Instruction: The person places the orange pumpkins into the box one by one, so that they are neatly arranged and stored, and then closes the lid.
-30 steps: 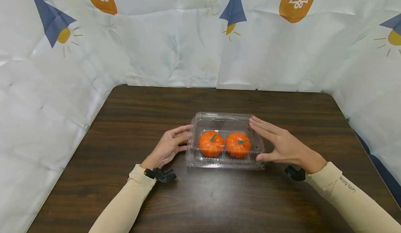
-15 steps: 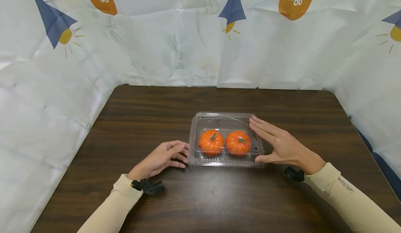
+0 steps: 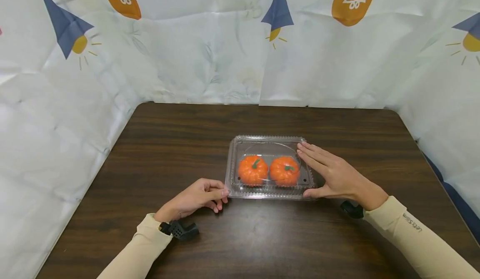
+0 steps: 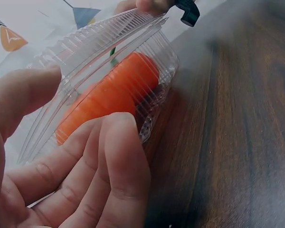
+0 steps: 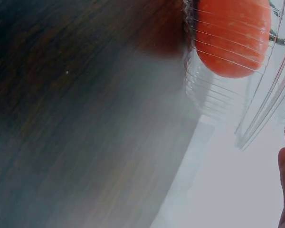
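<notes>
A clear plastic clamshell container (image 3: 268, 195) with two small orange toy pumpkins, a left pumpkin (image 3: 253, 171) and a right pumpkin (image 3: 285, 172), sits mid-table. Its lid lies over the base; from the left wrist the two ribbed rims run close together. At the front left corner my left hand (image 3: 196, 197) pinches the rim, thumb above and curled fingers (image 4: 123, 156) below. My right hand (image 3: 333, 174) spans the right side, straight fingers on the lid's far right corner and thumb at the near one. Most of that hand is out of its own wrist view.
The dark wood-grain table (image 3: 180, 133) reaches back to a white printed curtain (image 3: 180, 62) that hangs along the back and both sides. Black wrist cameras, such as the left camera (image 3: 183, 231), stick out below the hands.
My left hand has slid from the container's left side toward me to its front left corner, thumb now on the rim. The lid's front edge sits lower. The right hand has barely moved.
</notes>
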Demonstrator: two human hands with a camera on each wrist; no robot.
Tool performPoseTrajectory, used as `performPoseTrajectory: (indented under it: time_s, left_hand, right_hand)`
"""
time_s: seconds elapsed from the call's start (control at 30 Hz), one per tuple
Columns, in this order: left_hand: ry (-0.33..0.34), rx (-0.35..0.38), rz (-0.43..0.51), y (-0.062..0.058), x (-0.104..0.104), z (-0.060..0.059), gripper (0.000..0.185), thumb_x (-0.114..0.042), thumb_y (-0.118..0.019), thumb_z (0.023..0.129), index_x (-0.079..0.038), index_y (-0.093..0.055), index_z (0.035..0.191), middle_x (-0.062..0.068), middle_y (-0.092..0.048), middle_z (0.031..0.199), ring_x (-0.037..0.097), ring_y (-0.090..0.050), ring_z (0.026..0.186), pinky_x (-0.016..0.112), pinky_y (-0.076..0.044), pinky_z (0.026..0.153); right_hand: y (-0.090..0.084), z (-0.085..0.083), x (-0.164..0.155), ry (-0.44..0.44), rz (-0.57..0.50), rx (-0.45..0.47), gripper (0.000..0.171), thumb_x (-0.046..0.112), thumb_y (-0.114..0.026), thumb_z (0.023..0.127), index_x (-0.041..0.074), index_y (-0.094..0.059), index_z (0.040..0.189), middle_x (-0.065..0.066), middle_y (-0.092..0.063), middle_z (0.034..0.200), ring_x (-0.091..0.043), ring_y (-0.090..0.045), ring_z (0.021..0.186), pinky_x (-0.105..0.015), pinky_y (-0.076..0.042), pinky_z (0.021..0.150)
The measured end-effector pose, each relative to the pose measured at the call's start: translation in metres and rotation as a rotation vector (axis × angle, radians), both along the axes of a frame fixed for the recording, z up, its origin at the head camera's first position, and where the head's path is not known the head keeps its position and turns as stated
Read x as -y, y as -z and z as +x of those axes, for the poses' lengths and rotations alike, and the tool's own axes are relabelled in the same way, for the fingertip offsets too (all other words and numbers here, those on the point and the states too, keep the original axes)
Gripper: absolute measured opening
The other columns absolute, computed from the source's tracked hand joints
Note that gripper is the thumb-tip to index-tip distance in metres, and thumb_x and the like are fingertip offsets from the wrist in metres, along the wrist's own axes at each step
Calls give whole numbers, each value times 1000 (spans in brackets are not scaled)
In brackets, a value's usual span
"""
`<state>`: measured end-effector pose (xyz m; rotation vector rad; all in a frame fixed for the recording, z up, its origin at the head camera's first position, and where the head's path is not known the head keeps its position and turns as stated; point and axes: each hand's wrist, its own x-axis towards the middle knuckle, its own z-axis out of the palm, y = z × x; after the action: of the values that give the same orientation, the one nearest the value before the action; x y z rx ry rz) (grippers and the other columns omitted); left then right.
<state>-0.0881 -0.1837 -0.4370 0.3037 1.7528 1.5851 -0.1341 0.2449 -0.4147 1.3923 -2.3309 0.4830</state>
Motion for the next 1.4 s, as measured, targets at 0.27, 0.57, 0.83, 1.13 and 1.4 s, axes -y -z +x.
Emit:
performPoseTrajectory:
  time_s: [0.27, 0.57, 0.83, 1.13, 1.4]
  left_hand:
    - [10, -7, 4, -4, -4, 5, 44, -28, -60, 106, 14, -63, 116, 4, -67, 94, 10, -65, 77, 23, -62, 72]
    - [-3, 8, 35, -3, -9, 8, 47, -29, -56, 108, 17, -61, 116, 2, -66, 93, 9, -64, 79, 22, -61, 71]
    - [-25, 10, 47, -2, -15, 9, 42, -25, -50, 110, 15, -62, 112, 1, -65, 89, 10, -62, 77, 22, -59, 69]
    - [-72, 36, 53, 0, -21, 11, 34, -16, -45, 107, 13, -63, 103, -1, -64, 83, 10, -61, 73, 21, -56, 65]
    - [-103, 32, 33, 1, -25, 12, 35, -10, -38, 103, 13, -64, 99, -2, -63, 77, 11, -59, 70, 20, -54, 62]
  right_hand:
    - [-6, 3, -1, 6, 38, -5, 108, 83, -52, 88, -5, -49, 150, -15, -39, 166, -19, -29, 160, -26, -13, 135]
    - [-6, 17, -3, 74, -236, 40, 77, 61, -55, 100, -4, -59, 141, -21, -60, 146, -18, -48, 148, -18, -26, 129]
    - [-1, 46, -7, 416, -394, 355, 48, 7, -82, 87, 12, -67, 132, -6, -71, 117, 4, -61, 108, -6, -48, 94]
    - [3, 70, -6, 505, -359, 982, 20, 23, -62, 105, 8, -62, 117, -5, -69, 97, -7, -67, 82, -26, -56, 70]
    - [18, 73, 1, 190, -510, 1456, 36, 21, -49, 111, -11, -64, 109, -3, -71, 96, -10, -69, 81, -29, -63, 74]
